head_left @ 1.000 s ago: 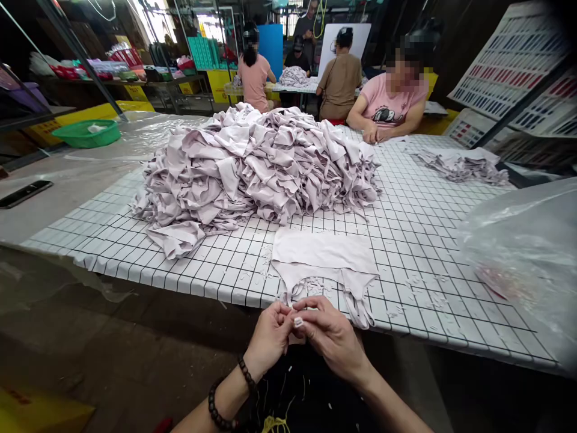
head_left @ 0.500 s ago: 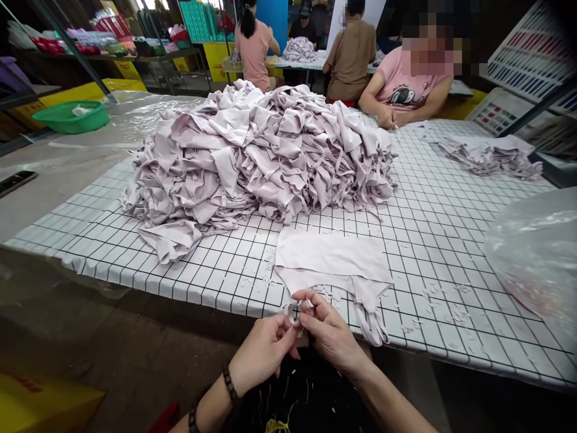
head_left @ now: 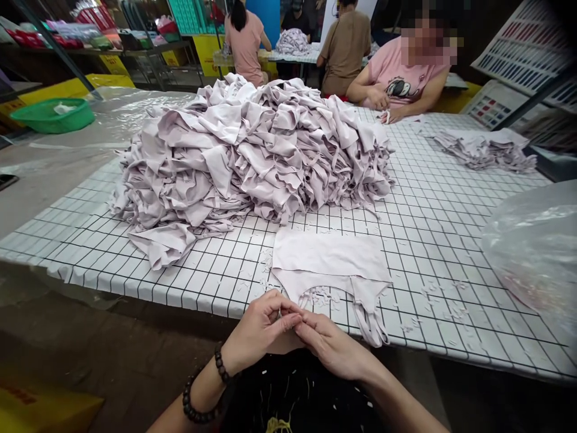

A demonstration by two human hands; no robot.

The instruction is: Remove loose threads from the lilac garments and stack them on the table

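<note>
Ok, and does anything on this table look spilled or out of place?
Yes: small pale pieces lie loose around the laid-out garment and on the checked cloth nearby, scattered rather than gathered, so they look spilled. That may be deliberate, though.

head view — from above | facing forward, down | table (head_left: 433, 210) close
</note>
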